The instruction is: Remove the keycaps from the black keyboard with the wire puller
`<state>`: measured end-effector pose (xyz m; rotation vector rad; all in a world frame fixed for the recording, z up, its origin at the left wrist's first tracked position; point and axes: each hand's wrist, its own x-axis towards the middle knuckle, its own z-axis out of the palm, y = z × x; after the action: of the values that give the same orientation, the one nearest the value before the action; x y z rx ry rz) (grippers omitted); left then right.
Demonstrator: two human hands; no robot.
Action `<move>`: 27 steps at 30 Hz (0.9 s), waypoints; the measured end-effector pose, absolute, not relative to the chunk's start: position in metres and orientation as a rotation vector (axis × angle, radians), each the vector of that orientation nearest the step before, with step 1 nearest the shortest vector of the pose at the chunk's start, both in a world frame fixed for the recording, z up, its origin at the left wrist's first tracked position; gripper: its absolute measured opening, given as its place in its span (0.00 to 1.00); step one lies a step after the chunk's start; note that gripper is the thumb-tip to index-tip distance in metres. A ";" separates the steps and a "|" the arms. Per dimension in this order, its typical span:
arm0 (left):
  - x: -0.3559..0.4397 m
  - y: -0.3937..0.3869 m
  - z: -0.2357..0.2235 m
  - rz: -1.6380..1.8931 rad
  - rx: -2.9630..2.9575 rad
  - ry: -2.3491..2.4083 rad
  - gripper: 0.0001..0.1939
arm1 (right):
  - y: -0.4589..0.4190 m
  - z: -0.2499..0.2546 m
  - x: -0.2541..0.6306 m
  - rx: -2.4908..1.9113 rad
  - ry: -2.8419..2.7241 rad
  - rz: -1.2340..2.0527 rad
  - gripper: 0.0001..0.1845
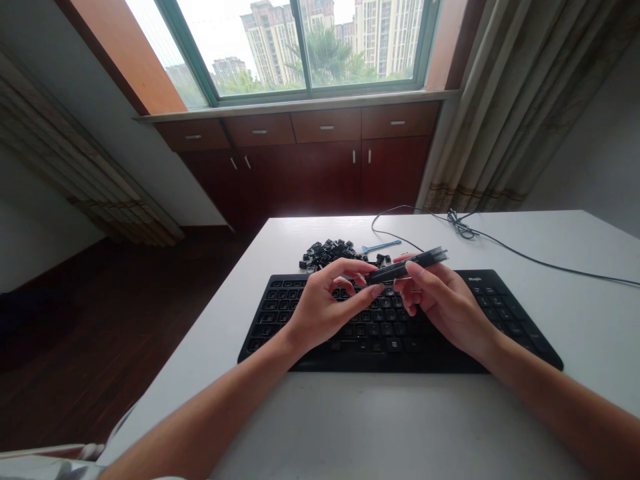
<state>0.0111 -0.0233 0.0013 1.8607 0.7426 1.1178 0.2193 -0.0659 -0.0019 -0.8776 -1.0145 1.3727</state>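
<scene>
Both hands are raised over a black keyboard (320,365), holding a slim black brush (393,271) tilted up to the right. My left hand (325,303) pinches its left end between thumb and fingertips. Around the middle and right part is my right hand (445,303), thumb along the near side and fingers curled under. The brush's right tip looks pale and blurred, like bristles. On the keyboard's left part the keycaps are off and bare sockets show. Keys are still seated in the middle and at the right end. My hands cover part of the key rows.
A heap of loose black keycaps (327,253) lies behind the keyboard. Beside it is a blue plastic tool (383,246). A black cable (530,250) with a tied bundle runs over the white table (210,333). Cabinets (330,173) stand beyond, under a window.
</scene>
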 end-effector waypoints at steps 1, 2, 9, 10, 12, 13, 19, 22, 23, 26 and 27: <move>0.011 -0.023 0.001 1.113 1.853 0.746 0.14 | -0.066 -0.002 0.220 -0.864 -1.020 1.383 0.17; 0.011 -0.023 0.001 1.109 1.847 0.749 0.15 | -0.067 -0.002 0.220 -0.853 -1.026 1.391 0.17; 0.010 -0.024 0.001 1.096 1.828 0.753 0.12 | -0.067 0.001 0.220 -0.852 -1.076 1.360 0.15; 0.010 -0.024 0.001 1.089 1.830 0.756 0.13 | -0.067 0.000 0.219 -0.856 -1.080 1.352 0.14; 0.010 -0.024 0.002 1.078 1.834 0.760 0.13 | -0.066 0.000 0.218 -0.864 -1.088 1.336 0.13; 0.010 -0.024 0.003 1.076 1.836 0.759 0.13 | -0.066 0.000 0.218 -0.867 -1.091 1.328 0.13; 0.011 -0.025 0.002 1.052 1.839 0.771 0.13 | -0.066 -0.001 0.219 -0.897 -1.076 1.319 0.16; 0.011 -0.026 0.003 1.045 1.839 0.775 0.12 | -0.066 0.000 0.219 -0.884 -1.089 1.320 0.14; 0.011 -0.026 0.003 1.045 1.838 0.765 0.12 | -0.066 0.000 0.218 -0.879 -1.093 1.321 0.14; 0.011 -0.025 0.004 1.049 1.832 0.733 0.11 | -0.066 0.001 0.218 -0.863 -1.099 1.329 0.14; 0.011 -0.025 0.004 1.050 1.826 0.730 0.11 | -0.066 0.001 0.218 -0.859 -1.101 1.332 0.14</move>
<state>0.0105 -0.0247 0.0040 1.8264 0.7296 1.0497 0.2178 -0.0658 0.0011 -0.8594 -1.1009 1.3323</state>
